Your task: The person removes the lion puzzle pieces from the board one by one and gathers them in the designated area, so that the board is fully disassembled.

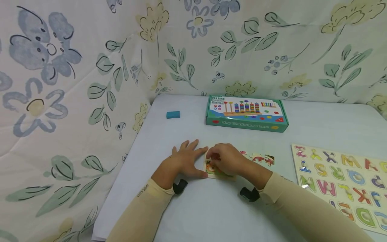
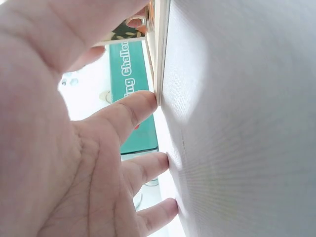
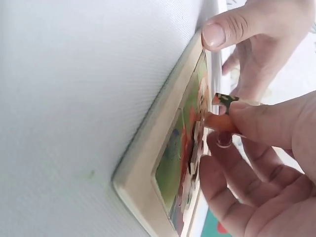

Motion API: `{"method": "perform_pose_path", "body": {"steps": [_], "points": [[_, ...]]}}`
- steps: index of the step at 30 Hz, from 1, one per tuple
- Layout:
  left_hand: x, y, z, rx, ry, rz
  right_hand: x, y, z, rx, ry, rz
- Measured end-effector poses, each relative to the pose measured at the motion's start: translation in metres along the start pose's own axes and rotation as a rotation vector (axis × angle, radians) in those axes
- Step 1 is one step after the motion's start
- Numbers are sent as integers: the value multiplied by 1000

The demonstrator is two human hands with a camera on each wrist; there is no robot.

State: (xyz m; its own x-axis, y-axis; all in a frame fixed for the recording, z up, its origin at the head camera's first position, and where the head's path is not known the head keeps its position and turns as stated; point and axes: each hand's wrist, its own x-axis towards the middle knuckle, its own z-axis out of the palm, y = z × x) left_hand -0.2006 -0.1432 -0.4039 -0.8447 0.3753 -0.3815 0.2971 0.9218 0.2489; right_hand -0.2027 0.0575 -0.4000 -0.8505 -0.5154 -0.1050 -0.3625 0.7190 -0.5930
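A small wooden jigsaw board (image 1: 222, 178) with a coloured picture lies flat on the white table, partly hidden by both hands. My left hand (image 1: 188, 160) is spread at its left side, with the thumb and index finger touching the edge and the other fingertips resting on the table. Over the board, my right hand (image 1: 227, 159) pinches a jigsaw piece (image 3: 220, 122) in orange and dark green between thumb and fingers. The held piece is tilted above the picture, where some pieces sit unevenly in the right wrist view. Loose jigsaw pieces (image 1: 258, 159) lie just right of the board.
Behind the hands stands a green Ring Challenge Game box (image 1: 246, 114). A blue block (image 1: 173, 115) lies at the back left. On the right is a large alphabet peg board (image 1: 308, 159). Floral cloth (image 1: 121, 67) hangs along the left and back of the table.
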Motion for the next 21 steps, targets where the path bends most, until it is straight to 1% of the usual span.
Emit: {"method": "perform_pose_path", "body": {"steps": [3, 6, 8, 11, 14, 17, 21], "points": [[0, 1, 0, -3, -1, -4, -3, 1, -6, 25, 8, -21], [-1, 1, -1, -10, 0, -8, -9, 4, -18, 51, 22, -13], [-1, 2, -1, -19, -1, -7, -14, 9, -28, 60, 32, 10], [0, 3, 0, -24, -3, -4, -25, 23, -43, 57, 32, 47], [0, 3, -1, -28, -5, -6, -36, 38, -53, 54, 11, 85], [0, 2, 0, -21, -2, -8, -46, 50, -55, 53, -31, 135], [1, 0, 1, -16, 0, -10, -55, 59, -51, 49, -75, 183]]}}
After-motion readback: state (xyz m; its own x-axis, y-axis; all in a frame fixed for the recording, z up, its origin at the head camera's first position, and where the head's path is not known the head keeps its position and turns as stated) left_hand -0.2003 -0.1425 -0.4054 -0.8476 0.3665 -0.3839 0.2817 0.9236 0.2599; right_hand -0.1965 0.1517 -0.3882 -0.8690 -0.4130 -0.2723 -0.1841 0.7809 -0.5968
